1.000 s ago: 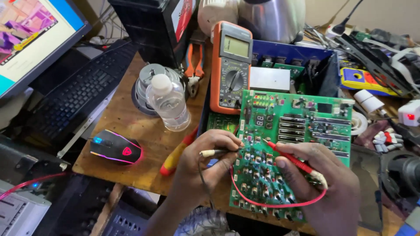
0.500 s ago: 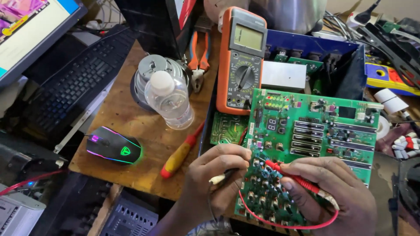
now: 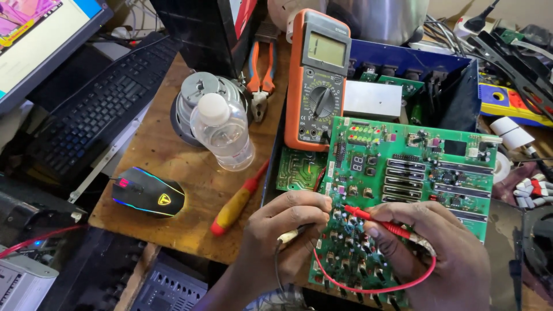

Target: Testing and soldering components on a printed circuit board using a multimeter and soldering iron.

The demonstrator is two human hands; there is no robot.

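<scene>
Since the earlier frame the hands have been drawn lower on the green circuit board (image 3: 403, 190), at lower right. A red probe (image 3: 380, 222) is gripped by the right hand (image 3: 426, 253); a pale-tipped probe (image 3: 288, 235) is pinched by the left hand (image 3: 282, 230). Probing seems underway; steady tip contact is needed next while the orange meter (image 3: 318, 75) at top centre is read.

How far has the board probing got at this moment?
Done: multimeter is on, green circuit board laid out. In hand: right hand presses the red probe onto the board; left hand holds a second probe there. Left: cannot tell how many points remain.
</scene>
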